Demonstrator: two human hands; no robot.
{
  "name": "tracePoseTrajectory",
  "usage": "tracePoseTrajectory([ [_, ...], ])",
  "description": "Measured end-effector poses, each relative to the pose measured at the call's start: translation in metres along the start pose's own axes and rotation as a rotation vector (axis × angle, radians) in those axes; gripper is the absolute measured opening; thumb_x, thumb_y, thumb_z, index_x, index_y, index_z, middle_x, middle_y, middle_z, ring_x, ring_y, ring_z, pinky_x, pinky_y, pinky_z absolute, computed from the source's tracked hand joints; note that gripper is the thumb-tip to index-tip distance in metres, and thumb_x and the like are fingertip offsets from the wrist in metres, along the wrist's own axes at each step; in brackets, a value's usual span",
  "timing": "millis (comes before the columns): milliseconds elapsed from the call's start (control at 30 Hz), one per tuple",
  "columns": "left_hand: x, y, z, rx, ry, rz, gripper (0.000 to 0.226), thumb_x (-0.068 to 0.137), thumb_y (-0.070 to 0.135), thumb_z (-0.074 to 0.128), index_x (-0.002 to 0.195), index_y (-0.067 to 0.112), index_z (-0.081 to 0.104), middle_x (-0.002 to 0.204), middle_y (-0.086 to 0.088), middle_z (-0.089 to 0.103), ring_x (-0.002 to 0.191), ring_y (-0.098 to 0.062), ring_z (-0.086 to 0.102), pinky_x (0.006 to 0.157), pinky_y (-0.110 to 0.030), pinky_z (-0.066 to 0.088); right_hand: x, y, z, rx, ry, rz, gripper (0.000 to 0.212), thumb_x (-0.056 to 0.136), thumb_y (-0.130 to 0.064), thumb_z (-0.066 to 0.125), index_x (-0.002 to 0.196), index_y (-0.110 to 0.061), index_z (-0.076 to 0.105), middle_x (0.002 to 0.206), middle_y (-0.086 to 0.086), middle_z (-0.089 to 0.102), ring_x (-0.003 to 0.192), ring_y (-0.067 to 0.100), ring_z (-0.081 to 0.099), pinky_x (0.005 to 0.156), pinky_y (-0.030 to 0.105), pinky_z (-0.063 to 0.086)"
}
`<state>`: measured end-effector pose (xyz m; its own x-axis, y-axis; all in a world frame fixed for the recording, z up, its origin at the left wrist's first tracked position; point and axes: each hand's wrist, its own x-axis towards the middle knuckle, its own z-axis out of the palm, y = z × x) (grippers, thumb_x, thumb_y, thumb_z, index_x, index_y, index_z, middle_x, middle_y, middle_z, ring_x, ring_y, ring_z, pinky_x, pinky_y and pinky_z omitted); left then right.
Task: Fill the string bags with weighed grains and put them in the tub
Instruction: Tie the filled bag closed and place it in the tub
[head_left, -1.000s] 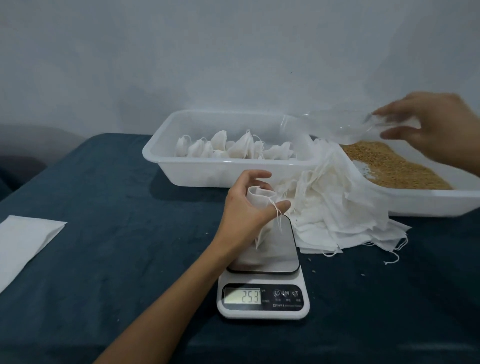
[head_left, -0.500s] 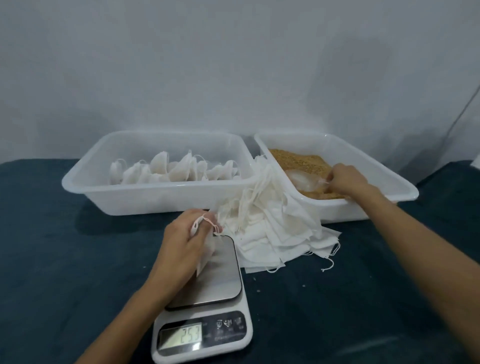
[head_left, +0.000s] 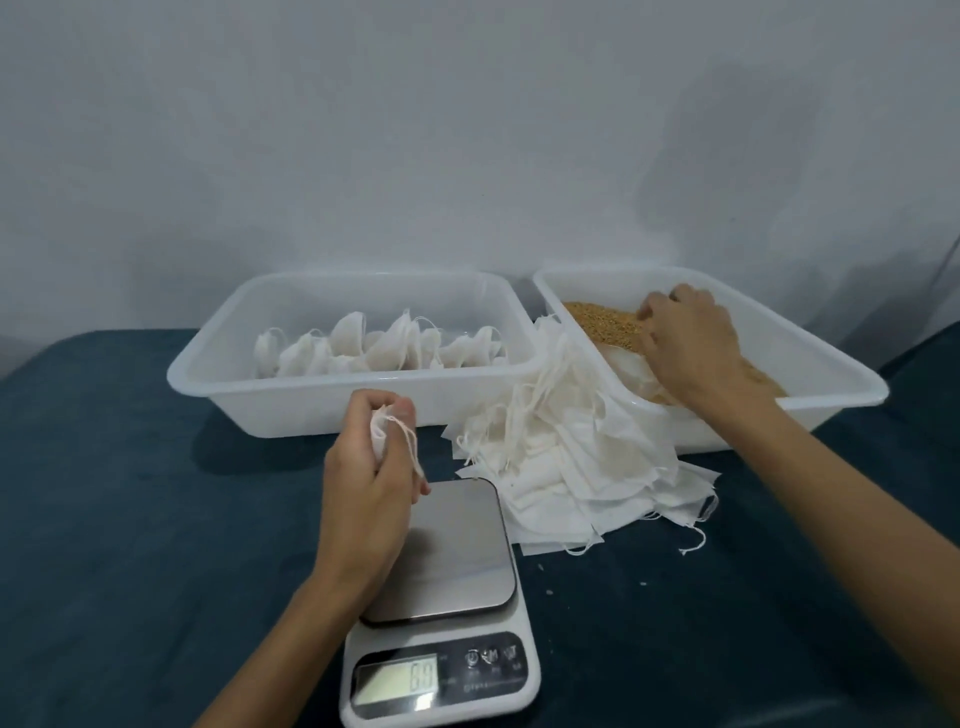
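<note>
My left hand (head_left: 366, 488) grips a white string bag (head_left: 383, 434) by its neck, lifted just above the steel plate of the kitchen scale (head_left: 441, 613); the bag's strings hang over my fingers. The scale's display (head_left: 397, 680) is blurred. My right hand (head_left: 685, 338) reaches into the right tub (head_left: 826, 379) of golden grains (head_left: 602, 319), lying over a clear plastic scoop (head_left: 623, 366) in the grain; whether its fingers curl round the scoop is hidden. The left tub (head_left: 322, 410) holds several filled white bags (head_left: 374, 348).
A heap of flat empty string bags (head_left: 576, 467) lies between the scale and the grain tub, leaning on both tubs. Everything sits on a dark teal cloth (head_left: 130, 519). A few spilled grains (head_left: 545, 590) dot the cloth right of the scale. A pale wall stands behind.
My right hand carried the scoop from the air down into the grain tub. My left hand closed the bag's neck and raised it off the scale; the display reading changed from 25.3.
</note>
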<state>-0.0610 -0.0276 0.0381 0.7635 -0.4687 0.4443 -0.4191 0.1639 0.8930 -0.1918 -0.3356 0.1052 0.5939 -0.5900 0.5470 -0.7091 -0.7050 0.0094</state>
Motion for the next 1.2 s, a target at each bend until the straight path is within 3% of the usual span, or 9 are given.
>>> tracePoseTrajectory([
  [67,0.001,0.002,-0.001,0.046,0.016,-0.006,0.009,0.098,0.039,0.044,0.098,0.040,0.052,0.063,0.008,0.060,0.050,-0.011,0.054,0.056,-0.044,0.055,-0.017,-0.046,-0.024,0.523,0.064,-0.122,0.016,0.097,-0.028,0.063,0.099,-0.015,0.072,0.090,-0.001,0.068,0.080,0.012,0.060,0.070,0.020,0.045],
  [200,0.003,0.002,-0.004,0.128,0.009,0.014,0.022,0.106,0.020,0.053,0.111,0.040,0.045,0.063,0.007,0.064,0.052,-0.009,0.055,0.053,-0.035,0.048,-0.072,-0.130,-0.056,1.165,-0.270,-0.295,0.028,0.083,-0.051,0.074,0.097,-0.027,0.078,0.087,-0.008,0.072,0.071,0.012,0.063,0.065,0.021,0.050],
  [333,0.002,-0.001,-0.005,0.185,-0.059,0.107,0.049,0.093,-0.007,0.051,0.125,0.027,0.039,0.077,0.019,0.068,0.060,-0.002,0.060,0.052,-0.019,0.047,-0.099,-0.165,-0.044,1.230,-0.315,-0.318,0.027,0.075,-0.031,0.087,0.100,-0.022,0.079,0.091,-0.010,0.069,0.075,0.014,0.061,0.070,0.030,0.053],
  [467,0.000,-0.002,-0.002,0.197,-0.083,0.165,0.055,0.080,-0.001,0.042,0.128,0.025,0.037,0.073,0.024,0.067,0.058,-0.003,0.058,0.052,-0.010,0.039,-0.104,-0.175,-0.030,1.250,-0.184,-0.310,0.010,0.078,-0.014,0.085,0.086,-0.012,0.078,0.089,-0.008,0.065,0.071,0.015,0.057,0.069,0.027,0.050],
  [567,0.001,-0.003,-0.001,0.185,-0.065,0.189,0.044,0.095,0.003,0.051,0.126,0.032,0.038,0.075,0.013,0.066,0.055,-0.006,0.053,0.051,-0.012,0.036,-0.102,-0.173,-0.023,1.328,-0.172,-0.277,0.005,0.080,-0.010,0.082,0.081,-0.012,0.077,0.088,-0.009,0.068,0.072,0.014,0.060,0.069,0.027,0.050],
  [767,0.005,-0.014,-0.002,0.231,-0.071,0.182,0.034,0.094,0.001,0.061,0.116,0.025,0.053,0.070,0.011,0.056,0.056,-0.006,0.047,0.052,-0.014,0.036,-0.092,-0.155,-0.015,1.997,-0.505,0.033,0.023,0.096,-0.013,0.060,0.073,-0.015,0.064,0.102,0.012,0.074,0.063,0.017,0.055,0.064,0.028,0.052],
  [967,0.009,-0.013,-0.007,0.453,-0.182,0.356,0.016,0.101,0.014,0.066,0.086,0.013,0.061,0.065,0.022,0.039,0.058,-0.002,0.039,0.057,-0.012,0.027,-0.082,-0.140,-0.014,2.410,-0.543,0.351,0.038,0.098,0.011,0.034,0.074,-0.015,0.051,0.068,-0.001,0.044,0.053,0.009,0.042,0.052,0.020,0.043],
  [1100,0.015,-0.007,-0.014,0.544,-0.254,0.397,0.023,0.104,0.020,0.059,0.084,0.008,0.057,0.066,0.016,0.039,0.058,-0.007,0.036,0.056,-0.019,0.029,-0.081,-0.137,-0.009,2.363,-0.509,0.339,0.031,0.101,-0.003,0.047,0.075,-0.014,0.057,0.070,0.001,0.049,0.055,0.010,0.045,0.056,0.022,0.048],
  [1200,0.040,0.004,-0.024,0.438,-0.176,0.213,0.023,0.106,0.016,0.057,0.084,0.012,0.060,0.068,0.002,0.052,0.059,-0.007,0.044,0.056,-0.017,0.037,-0.078,-0.135,-0.011,2.284,-0.415,0.321,0.019,0.093,-0.024,0.061,0.078,-0.016,0.069,0.083,0.004,0.066,0.065,0.011,0.058,0.069,0.026,0.057],
])
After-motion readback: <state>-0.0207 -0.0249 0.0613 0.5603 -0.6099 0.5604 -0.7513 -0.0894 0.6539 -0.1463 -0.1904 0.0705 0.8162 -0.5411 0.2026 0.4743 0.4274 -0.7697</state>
